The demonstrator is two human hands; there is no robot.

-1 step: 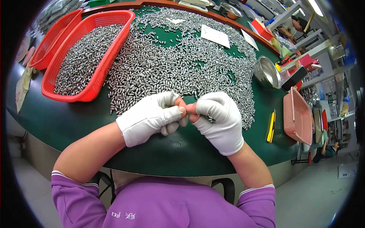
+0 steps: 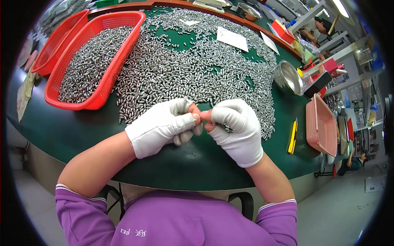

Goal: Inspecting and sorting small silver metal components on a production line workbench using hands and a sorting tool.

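Across dark green tabletop [image 2: 180, 172], small silvery rounded metal pieces [image 2: 176, 71] in broad loose spread. Just nearside, white-gloved left hand [image 2: 166, 127] and white-gloved right hand [image 2: 238, 131], bare fingertips meeting, pinched closed; cannot tell on what. Leftward, red perforated plastic basket [image 2: 95, 101], heaped with like pieces. Rightward, yellow cutter knife [image 2: 292, 137].

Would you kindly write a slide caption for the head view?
White-gloved left hand and right hand meet over a green tabletop strewn with silvery metal cylinders.
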